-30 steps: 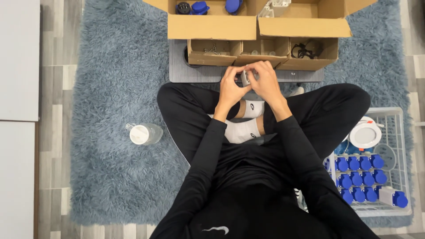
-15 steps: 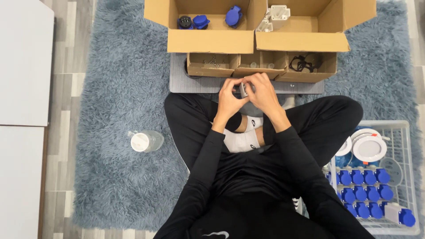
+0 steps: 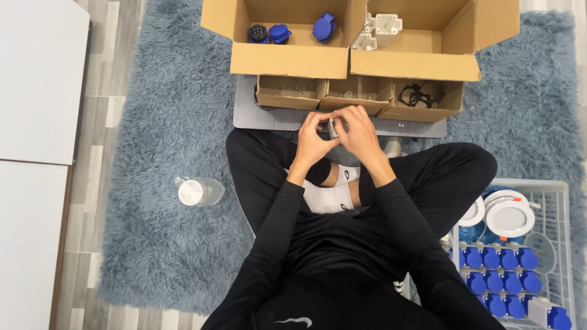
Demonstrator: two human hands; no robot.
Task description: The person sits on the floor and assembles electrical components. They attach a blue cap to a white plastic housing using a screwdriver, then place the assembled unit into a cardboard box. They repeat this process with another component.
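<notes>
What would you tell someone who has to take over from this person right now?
Left hand and right hand: both closed together on one small grey part, held above the lap.
Supplies: blue sockets in the left open box, white housings in the right box, black rings in a small tray.
Done: rows of blue pieces sit in the white wire basket at the right.
Left: the part in hand is not set down yet.
</notes>
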